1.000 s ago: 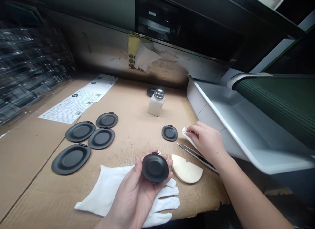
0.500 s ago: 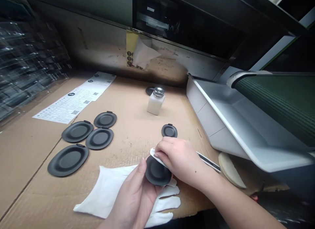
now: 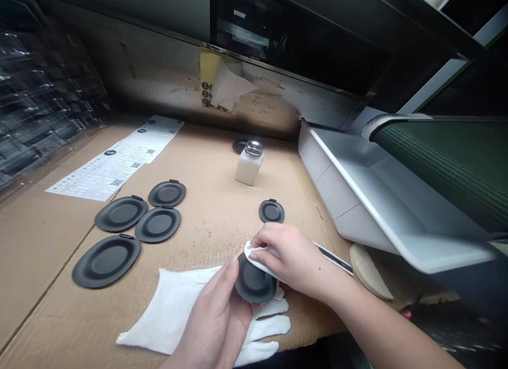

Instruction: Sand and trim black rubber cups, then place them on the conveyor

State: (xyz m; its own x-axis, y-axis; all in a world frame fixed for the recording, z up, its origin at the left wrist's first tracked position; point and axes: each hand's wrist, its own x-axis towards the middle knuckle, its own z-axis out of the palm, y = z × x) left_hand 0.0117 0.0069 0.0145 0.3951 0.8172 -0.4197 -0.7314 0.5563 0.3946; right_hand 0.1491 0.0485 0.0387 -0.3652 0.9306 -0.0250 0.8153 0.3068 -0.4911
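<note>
Left to right: printed QR sheets (image 3: 115,162) lie on the cardboard-topped bench (image 3: 214,226), then four black oval covers (image 3: 106,261) lie flat, with a white cotton glove (image 3: 178,311) spread below our work. Our left hand (image 3: 210,311) is cupped palm up, thumb and fingers grasping a fifth black cover (image 3: 254,285), held tilted over the glove and off the bench. Our right hand (image 3: 291,258) is pinched on a white wipe (image 3: 254,258), fingers (image 3: 270,247) pressing it against the cover's upper edge, forearm reaching across from the right. Step in hand looks like a wipe-down of that cover. We'd judge the next move calls for working the wipe across the rest of the face and rim, with the left grip steady. Further right: a white bottle with a metal top (image 3: 249,169), a small black cover (image 3: 272,211), a slim metal tool (image 3: 333,259), a pale wooden pad (image 3: 367,271), a white tray (image 3: 381,199) and a green belt (image 3: 444,162).
</note>
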